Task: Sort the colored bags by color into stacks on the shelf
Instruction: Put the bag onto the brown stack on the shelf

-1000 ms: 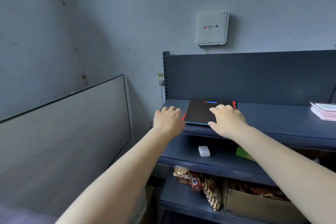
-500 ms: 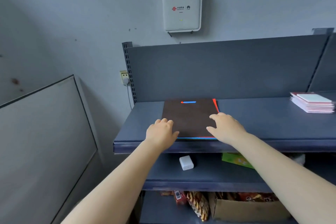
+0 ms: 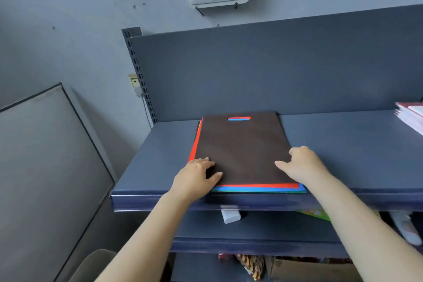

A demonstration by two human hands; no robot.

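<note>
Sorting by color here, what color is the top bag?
Dark brown top bag, head view.

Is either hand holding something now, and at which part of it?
Nothing is lifted. The left hand rests on the brown bag at its near left corner, the right hand at its right edge; a real grip cannot be told.

Bare shelf [image 3: 343,144] flanks stack [image 3: 242,149]; papers [image 3: 412,117] right.
</note>
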